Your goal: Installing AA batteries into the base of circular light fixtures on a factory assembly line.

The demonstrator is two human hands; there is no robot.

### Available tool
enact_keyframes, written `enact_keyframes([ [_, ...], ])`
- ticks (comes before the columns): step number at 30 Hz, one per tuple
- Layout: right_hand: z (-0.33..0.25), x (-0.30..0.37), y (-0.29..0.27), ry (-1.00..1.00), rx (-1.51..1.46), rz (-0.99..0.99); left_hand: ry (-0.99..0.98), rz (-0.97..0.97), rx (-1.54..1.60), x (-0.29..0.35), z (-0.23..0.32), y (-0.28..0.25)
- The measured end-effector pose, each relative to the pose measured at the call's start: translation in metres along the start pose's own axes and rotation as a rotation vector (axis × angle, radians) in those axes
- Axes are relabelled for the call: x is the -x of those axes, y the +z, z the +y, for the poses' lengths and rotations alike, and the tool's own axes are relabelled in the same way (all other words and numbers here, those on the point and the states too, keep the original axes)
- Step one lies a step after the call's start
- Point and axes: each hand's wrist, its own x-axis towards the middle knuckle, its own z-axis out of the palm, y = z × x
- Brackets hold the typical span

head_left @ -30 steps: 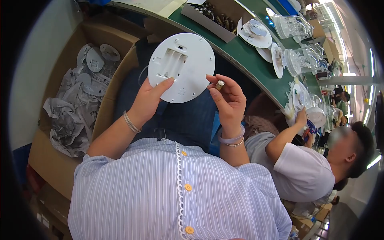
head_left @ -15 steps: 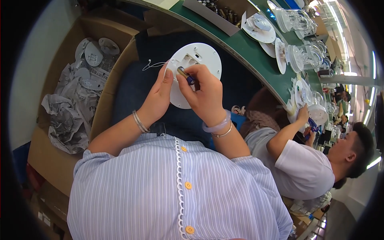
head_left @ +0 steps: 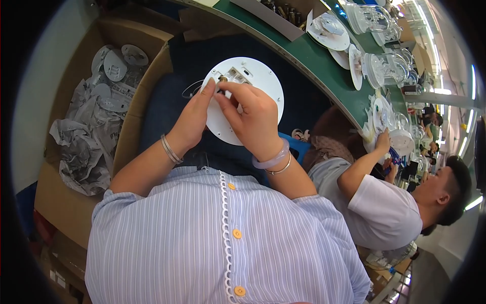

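A round white plastic base (head_left: 263, 83) is held up over my lap, its face with a rectangular battery compartment (head_left: 236, 76) toward me. My left hand (head_left: 195, 114) grips the disc by its left edge, thumb on the face. My right hand (head_left: 251, 114) is closed over the compartment, its fingertips pressing a battery (head_left: 222, 79) at the compartment's left end. Most of the battery is hidden by the fingers. A thin looped wire (head_left: 190, 90) sticks out past the left edge of the disc.
At left stands an open cardboard box (head_left: 132, 119) with crumpled paper (head_left: 86, 137) and several white discs. A green bench (head_left: 314, 68) curves along the far right, bearing a battery box (head_left: 271, 17) and clear-domed units (head_left: 385, 68). A co-worker (head_left: 379, 202) sits at right, handling parts.
The battery has gone from standing out between my right fingers to lying mostly under them at the compartment. The disc has tilted to face me more fully.
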Motion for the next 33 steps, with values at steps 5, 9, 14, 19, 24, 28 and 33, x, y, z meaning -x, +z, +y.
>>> enact_keyframes([
  [5,-0.001,0.002,0.006,-0.048,0.13,-0.009,-0.04,-0.018,0.006,-0.001,-0.006,-0.009],
  [9,-0.001,0.0,0.007,-0.056,0.159,-0.006,0.002,-0.009,0.009,0.001,-0.005,-0.004],
  [14,-0.002,0.003,-0.019,0.02,0.078,0.043,-0.045,-0.051,0.115,0.003,0.005,-0.008],
  [19,0.04,0.009,-0.028,0.318,-0.172,0.204,-0.031,-0.088,0.175,0.0,0.011,-0.015],
  [24,0.035,0.009,-0.025,0.467,-0.575,0.1,-0.044,-0.115,0.146,-0.006,0.011,-0.021],
  [28,0.025,0.008,-0.026,0.453,-0.592,0.114,-0.003,-0.119,0.154,-0.003,0.017,-0.019],
  [33,0.019,0.009,-0.02,0.41,-0.529,0.113,0.023,-0.042,0.122,-0.005,0.01,-0.024],
])
